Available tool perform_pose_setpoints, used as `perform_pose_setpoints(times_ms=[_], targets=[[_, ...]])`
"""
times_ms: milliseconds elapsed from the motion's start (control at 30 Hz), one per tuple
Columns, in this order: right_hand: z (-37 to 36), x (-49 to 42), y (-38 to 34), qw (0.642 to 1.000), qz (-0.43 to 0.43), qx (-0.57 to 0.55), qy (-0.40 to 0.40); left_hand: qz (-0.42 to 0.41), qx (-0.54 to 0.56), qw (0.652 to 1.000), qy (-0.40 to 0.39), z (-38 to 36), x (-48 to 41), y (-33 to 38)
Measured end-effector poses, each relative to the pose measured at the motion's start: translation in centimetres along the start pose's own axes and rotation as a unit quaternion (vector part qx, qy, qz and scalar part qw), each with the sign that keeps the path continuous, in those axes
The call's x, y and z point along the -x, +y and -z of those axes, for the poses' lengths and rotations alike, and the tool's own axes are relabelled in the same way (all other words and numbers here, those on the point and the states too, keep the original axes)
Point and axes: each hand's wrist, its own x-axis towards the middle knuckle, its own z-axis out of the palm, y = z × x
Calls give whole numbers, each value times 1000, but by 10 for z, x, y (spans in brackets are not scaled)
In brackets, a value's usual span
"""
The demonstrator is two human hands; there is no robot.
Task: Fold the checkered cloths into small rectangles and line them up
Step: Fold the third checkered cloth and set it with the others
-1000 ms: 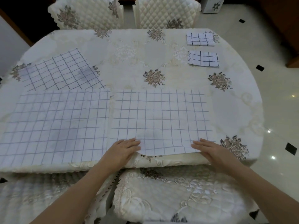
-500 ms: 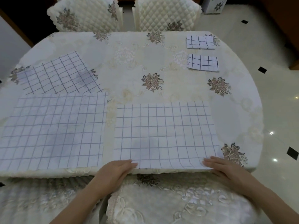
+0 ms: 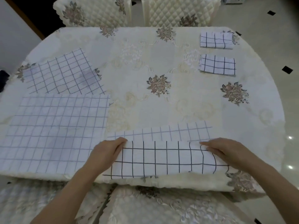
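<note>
Matt woven cloth (image 3: 161, 159) — embroidered tablecloth (image 3: 161, 102) (glossy floor (image 3: 288, 94)).

Bare hands and forearms

The left hand (image 3: 107, 153) and right hand (image 3: 224, 151) wear no gloves, rings or watch; both forearms show without sleeves.

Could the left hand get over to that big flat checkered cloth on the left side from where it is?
Probably yes. The flat cloth lies right beside the left hand with nothing between them. But that hand now grips the near cloth mid-fold, as does the right hand, so it would have to let go first.
</note>
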Motion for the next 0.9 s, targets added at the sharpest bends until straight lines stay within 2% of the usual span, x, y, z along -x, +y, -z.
perform_pose_setpoints(times_ms=[67,167,467,600,700,800,900], targets=[[-6,-36,11,998,42,19,42,30,-12,999,14,-4,-14,-10],[-17,-82,21,987,110,63,96,30,-4,999,44,-13,-26,-17],[-55,-117,39,970,142,44,191,49,-37,989,131,-43,-40,-34],[-54,-108,32,972,100,63,205,99,-67,980,156,-43,-37,-19],[-48,-89,18,968,54,54,241,76,-71,981,164,-43,-21,14],[-46,-61,3,969,14,-13,244,1,-83,992,90,-60,2,51],[-46,-25,3,962,-81,-107,239,-47,-112,993,16,-81,16,73]])
